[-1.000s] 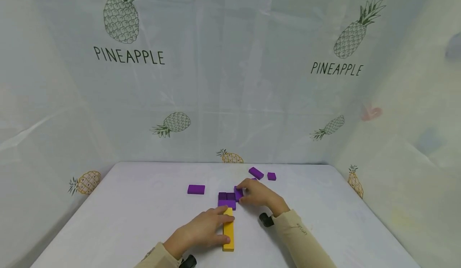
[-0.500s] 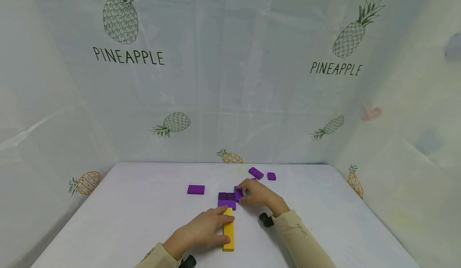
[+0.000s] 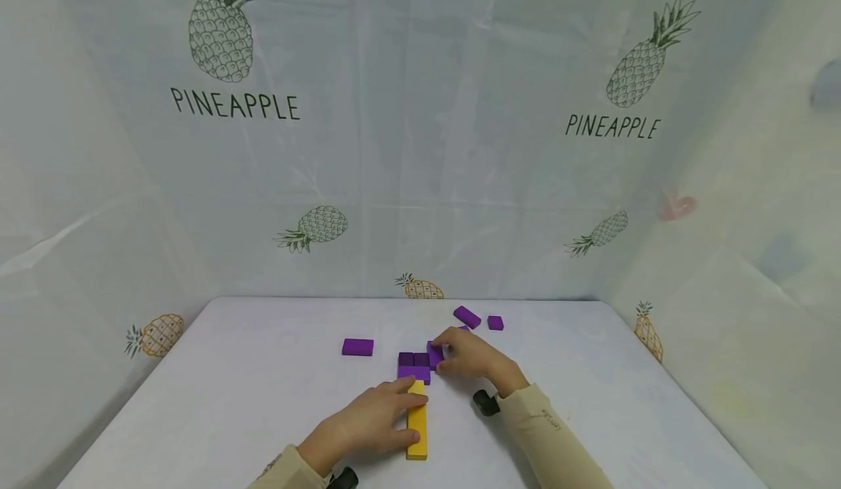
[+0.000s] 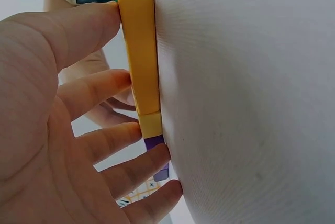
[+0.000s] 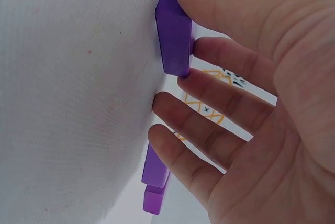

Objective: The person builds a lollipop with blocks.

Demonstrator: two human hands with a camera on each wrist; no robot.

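A long yellow block [image 3: 417,420] lies on the white table, pointing away from me. My left hand [image 3: 368,420] rests its thumb and fingertips along this block, the fingers mostly straight and spread. Just beyond its far end sit a purple block [image 3: 414,374] and two darker purple squares [image 3: 414,359], close together. To their right my right hand [image 3: 473,355] holds an upright-looking purple block [image 3: 436,355]. In the right wrist view the thumb lies on one end of that purple block [image 5: 175,30], and index and middle fingertips touch its other edge; the remaining fingers are extended.
A purple oblong block [image 3: 358,347] lies at the left. Behind the right hand lie another purple oblong [image 3: 467,317] and a small purple block [image 3: 496,322]; one more purple piece [image 3: 463,327] is partly hidden by that hand. A pineapple-printed curtain [image 3: 420,146] encloses the table.
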